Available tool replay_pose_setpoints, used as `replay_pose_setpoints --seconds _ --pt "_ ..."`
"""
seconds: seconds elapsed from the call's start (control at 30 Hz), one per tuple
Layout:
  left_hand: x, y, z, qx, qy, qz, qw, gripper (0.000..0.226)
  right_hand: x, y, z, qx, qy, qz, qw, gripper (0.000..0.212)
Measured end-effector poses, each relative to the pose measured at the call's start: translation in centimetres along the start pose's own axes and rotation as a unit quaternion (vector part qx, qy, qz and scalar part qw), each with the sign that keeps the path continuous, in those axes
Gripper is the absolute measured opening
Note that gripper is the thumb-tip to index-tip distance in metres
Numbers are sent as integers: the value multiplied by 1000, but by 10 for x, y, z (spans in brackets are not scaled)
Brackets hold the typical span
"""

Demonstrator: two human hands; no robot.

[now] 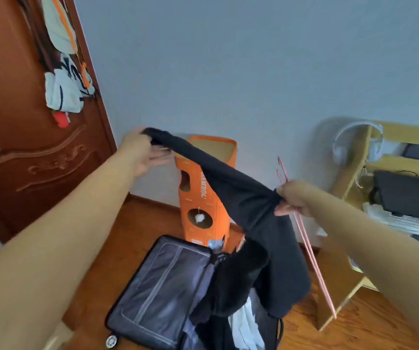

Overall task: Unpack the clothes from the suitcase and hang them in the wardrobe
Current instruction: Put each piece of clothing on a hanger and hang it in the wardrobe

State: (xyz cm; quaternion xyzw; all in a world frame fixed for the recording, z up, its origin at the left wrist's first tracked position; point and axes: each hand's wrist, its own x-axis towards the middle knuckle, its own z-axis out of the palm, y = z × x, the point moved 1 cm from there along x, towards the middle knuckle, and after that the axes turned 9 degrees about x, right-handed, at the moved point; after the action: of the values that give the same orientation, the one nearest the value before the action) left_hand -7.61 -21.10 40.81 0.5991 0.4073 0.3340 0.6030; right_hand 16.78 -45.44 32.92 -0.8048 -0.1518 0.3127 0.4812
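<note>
A black garment is stretched in the air between my two hands above the open suitcase on the floor. My left hand holds one end of it, with the fingers spread loosely below the cloth. My right hand grips the other bunched end together with pink hangers that slant down to the right. The rest of the garment hangs down over the suitcase, where more dark and white clothes lie.
An orange cardboard box stands against the wall behind the suitcase. A brown wooden door with bags hung on it is at the left. A light wooden shelf unit with headphones and a laptop stands at the right.
</note>
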Motion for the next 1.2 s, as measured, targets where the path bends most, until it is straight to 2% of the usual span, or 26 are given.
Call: replay_pose_setpoints --seconds 0.07,0.1,0.17,0.2,0.27,0.3,0.33,0.4,0.43,0.47,0.5,0.57,0.63,0.67,0.7,0.77,0.8,0.83,0.87,0.93,0.97,1.0,1.1,1.13,1.2 --pt "-3 36 16 18 -60 27 998 27 -2 31 23 17 -19 11 1000 8" --pt "-7 47 26 77 -96 38 992 25 -3 39 30 35 -22 11 999 12" --pt "-16 46 43 259 -110 50 958 21 -4 43 35 81 -24 25 996 21" --pt "-19 35 50 336 -103 35 935 23 -7 41 33 94 -30 39 994 19" --pt "-22 -3 57 411 -96 -34 906 29 -13 28 22 87 -56 38 994 15" --pt "-24 -27 58 396 -115 -65 909 33 -16 21 14 77 -77 23 994 18" --pt "-23 -51 57 331 -141 -80 930 40 -21 12 7 71 -102 6 992 20" --pt "-27 -89 57 68 -172 -106 977 62 -33 -4 -7 96 -145 -12 985 22" --pt "-31 -106 60 -50 -170 -110 978 67 -38 -12 -14 123 -153 -14 980 22" --pt "-38 -119 63 -94 -162 -96 978 66 -40 -20 -21 150 -149 -16 977 21" --pt "-51 -130 69 -59 -156 -64 984 59 -42 -28 -27 179 -142 -16 973 20" --pt "-83 -159 78 81 -138 -11 987 43 -43 -42 -37 234 -125 -15 964 17" --pt "-119 -195 83 142 -118 37 982 26 -43 -52 -44 274 -109 -13 956 16" --pt "-131 -216 85 177 -125 57 975 31 -44 -55 -47 287 -101 -10 952 15" --pt "-140 -239 89 226 -148 67 961 50 -45 -58 -49 301 -97 -6 949 14" --pt "-149 -279 97 312 -209 30 926 96 -48 -63 -51 316 -84 3 945 15" --pt "-146 -299 101 312 -217 -8 925 108 -50 -65 -52 317 -76 4 945 15" --pt "-143 -309 104 295 -221 -42 929 107 -52 -67 -53 319 -72 5 945 15" --pt "-139 -314 106 280 -219 -67 932 94 -55 -69 -54 322 -68 4 944 15" --pt "-136 -318 105 296 -238 -120 917 62 -60 -73 -59 331 -59 2 942 18" --pt "-137 -316 104 298 -238 -142 913 57 -63 -75 -64 339 -53 -1 939 20" --pt "-136 -319 101 296 -232 -164 912 62 -65 -78 -69 345 -44 -4 937 23" --pt "-143 -321 106 163 -239 -255 922 74 -73 -88 -85 372 -13 -11 928 27" --pt "-147 -323 112 112 -248 -273 923 63 -76 -92 -87 377 -6 -13 926 27" --pt "-157 -320 129 49 -263 -295 917 26 -82 -99 -90 375 1 -17 927 27"
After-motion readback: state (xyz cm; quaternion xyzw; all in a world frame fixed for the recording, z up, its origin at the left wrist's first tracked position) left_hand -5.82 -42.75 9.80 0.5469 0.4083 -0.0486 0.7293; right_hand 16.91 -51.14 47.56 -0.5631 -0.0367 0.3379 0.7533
